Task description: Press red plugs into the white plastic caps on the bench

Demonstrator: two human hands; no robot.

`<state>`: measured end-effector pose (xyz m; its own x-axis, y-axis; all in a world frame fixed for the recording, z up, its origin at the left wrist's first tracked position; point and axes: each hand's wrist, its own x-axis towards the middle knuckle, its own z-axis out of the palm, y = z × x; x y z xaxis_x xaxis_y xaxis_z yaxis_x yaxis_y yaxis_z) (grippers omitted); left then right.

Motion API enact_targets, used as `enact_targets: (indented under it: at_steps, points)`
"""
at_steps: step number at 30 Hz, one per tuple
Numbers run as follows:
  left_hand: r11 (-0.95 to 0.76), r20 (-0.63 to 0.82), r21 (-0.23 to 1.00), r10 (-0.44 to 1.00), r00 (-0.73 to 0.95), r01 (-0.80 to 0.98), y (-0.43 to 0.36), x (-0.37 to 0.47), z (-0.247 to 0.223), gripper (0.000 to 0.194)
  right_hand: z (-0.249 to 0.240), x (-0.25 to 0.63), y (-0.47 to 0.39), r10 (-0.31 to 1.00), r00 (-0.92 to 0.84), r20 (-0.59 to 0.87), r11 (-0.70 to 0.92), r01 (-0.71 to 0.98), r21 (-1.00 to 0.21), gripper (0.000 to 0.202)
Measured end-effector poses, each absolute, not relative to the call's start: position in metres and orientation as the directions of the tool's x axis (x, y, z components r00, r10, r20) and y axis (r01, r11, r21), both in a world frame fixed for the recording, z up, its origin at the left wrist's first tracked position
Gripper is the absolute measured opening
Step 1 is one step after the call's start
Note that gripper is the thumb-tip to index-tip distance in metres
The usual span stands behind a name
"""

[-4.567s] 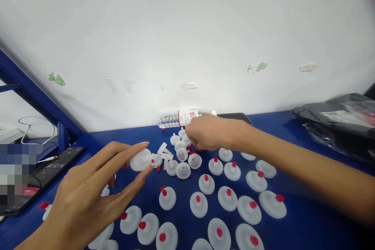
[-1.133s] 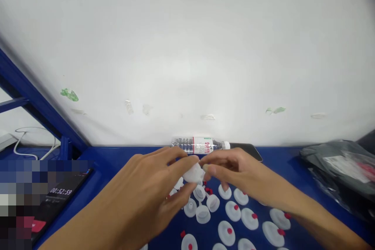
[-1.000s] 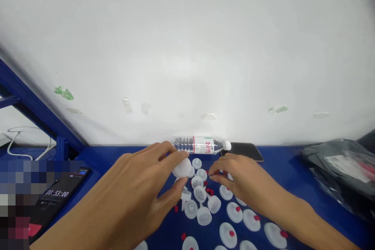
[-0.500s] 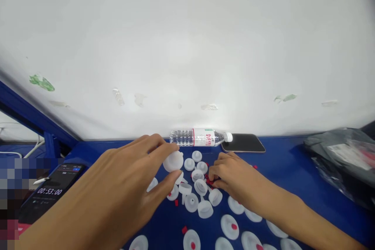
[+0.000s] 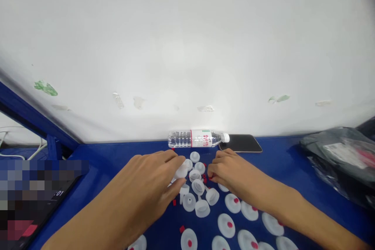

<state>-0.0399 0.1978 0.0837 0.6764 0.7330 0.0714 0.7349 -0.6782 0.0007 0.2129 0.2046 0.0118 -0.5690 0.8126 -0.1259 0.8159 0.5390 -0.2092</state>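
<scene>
My left hand (image 5: 156, 185) holds a round white plastic cap (image 5: 181, 170) between thumb and fingers, its far part hidden by the fingers. Several similar caps lie in a loose pile between my hands, one of them a hollow cap (image 5: 198, 186) with its open side up. At the right of the pile, the fingertips of my right hand (image 5: 224, 168) are pinched on a small red piece (image 5: 210, 178), mostly covered by them. A few more red pieces (image 5: 204, 180) lie just beside those fingertips.
Several white discs with red centres, such as this disc (image 5: 226, 225), lie nearer me. A water bottle (image 5: 199, 139) rests on its side by the wall, next to a dark phone (image 5: 244, 143). At right is a dark plastic bag (image 5: 336, 160); at left, another phone (image 5: 55, 207).
My left hand, with the white cap, has moved slightly right and down, closer to the pile. My right hand stays by the red pieces, its fingers now lifted slightly with one.
</scene>
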Motion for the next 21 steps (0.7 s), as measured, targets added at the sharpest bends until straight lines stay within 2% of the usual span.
enact_targets:
  at_steps: [4,7,12,14,17,21]
  points:
    - [-0.68,0.069,-0.009,0.731,0.678,0.734,0.198,-0.04,0.081,0.024,0.027,0.224,0.207,0.825,-0.558,-0.089,0.508,0.801,-0.316,0.015]
    - [-0.675,0.054,0.03,0.738,0.673,0.737,0.2,-0.041,0.076,0.026,0.042,0.227,0.206,0.843,-0.534,-0.066,0.462,0.781,-0.42,0.015]
    - [-0.646,0.004,0.18,0.755,0.656,0.742,0.2,-0.04,0.067,0.021,0.067,0.222,0.2,0.887,-0.458,-0.062,0.249,0.585,-0.772,0.019]
    - [-0.642,-0.016,0.206,0.753,0.658,0.739,0.199,-0.038,0.065,0.017,0.072,0.22,0.198,0.895,-0.443,-0.061,0.204,0.527,-0.825,0.017]
    - [-0.643,-0.034,0.206,0.749,0.662,0.738,0.199,-0.037,0.066,0.016,0.071,0.222,0.197,0.904,-0.426,-0.023,0.268,0.608,-0.748,0.017]
    - [-0.638,-0.062,0.185,0.752,0.656,0.748,0.198,-0.038,0.069,0.02,0.053,0.225,0.2,0.859,-0.512,0.006,0.465,0.776,-0.425,0.012]
